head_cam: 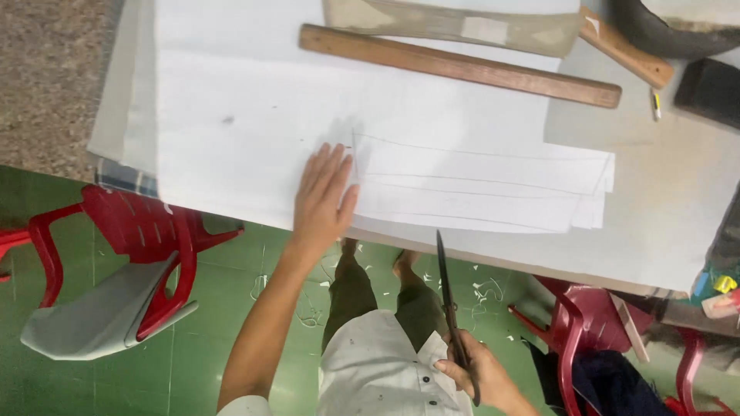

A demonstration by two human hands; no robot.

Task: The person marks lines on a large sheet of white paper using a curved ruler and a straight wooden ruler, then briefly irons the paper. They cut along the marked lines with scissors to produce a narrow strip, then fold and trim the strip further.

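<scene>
I pin the white pencil-lined fabric sheet [432, 169] mid-frame under my flat, spread left hand [324, 196], my right hand [482, 374] (bottom right) gripping the dark steel scissors [451, 308], best started square on the line.

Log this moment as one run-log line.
left hand: flat on white fabric | right hand: holds scissors, closed, off the table | wooden ruler: on fabric, untouched | pencil lines: drawn on fabric

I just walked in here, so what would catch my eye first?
A left hand lies flat on white cloth marked with pencil lines, at the table's near edge. The right hand holds scissors below the table, blades pointing at the cloth. Two wooden rulers lie along the far side, and red chairs stand on the green floor.
</scene>
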